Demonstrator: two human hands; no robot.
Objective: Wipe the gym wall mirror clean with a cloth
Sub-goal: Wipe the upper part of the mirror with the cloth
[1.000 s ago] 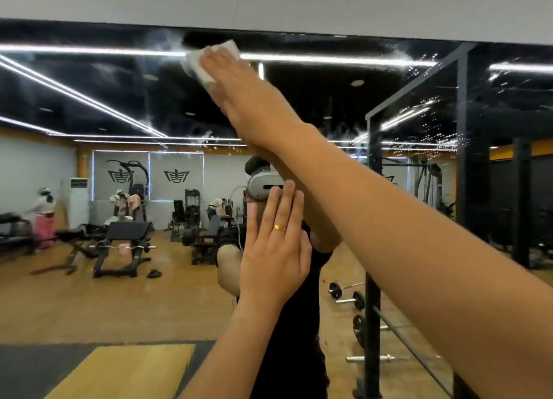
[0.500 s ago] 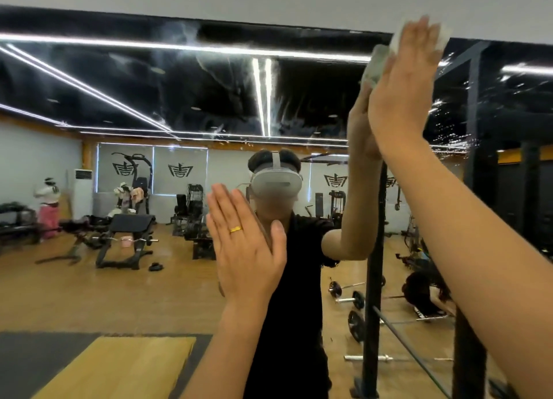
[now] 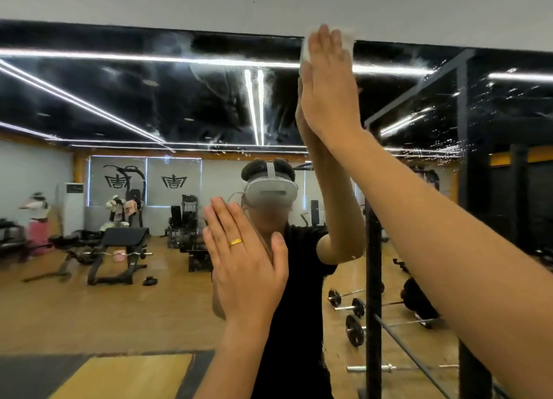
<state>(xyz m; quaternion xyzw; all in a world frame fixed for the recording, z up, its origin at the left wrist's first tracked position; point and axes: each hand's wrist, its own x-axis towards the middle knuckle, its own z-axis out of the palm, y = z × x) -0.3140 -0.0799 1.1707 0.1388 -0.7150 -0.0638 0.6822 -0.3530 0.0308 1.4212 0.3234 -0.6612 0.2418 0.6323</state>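
Head view.

- Mirror [image 3: 149,99]: is covering the wall from the floor up to a white wall strip [image 3: 179,0] and is reflecting the gym.
- Right hand [image 3: 327,99]: is reaching high with the arm stretched up from the lower right. The fingers are lying straight and together, pressing flat against the glass at the mirror's top edge.
- Cloth [image 3: 348,39]: white, is sitting under the right hand's fingers against the glass. Only its edges are showing beside the fingertips, and they are blurred.
- Left hand [image 3: 242,267]: is resting lower on the mirror, near the centre. The palm is facing the glass, the fingers are extended and the thumb is apart. It is holding nothing and is wearing a gold ring [image 3: 236,242].
- Smears [image 3: 227,105]: are streaking the dark upper glass left of the right hand.
- Droplets [image 3: 443,150]: are speckling the glass to the right.
- Reflections: a person in a black shirt is wearing a white headset [image 3: 270,193]. A bench [image 3: 125,237] is standing at left, and barbells [image 3: 354,309] are lying by a black post [image 3: 373,279].
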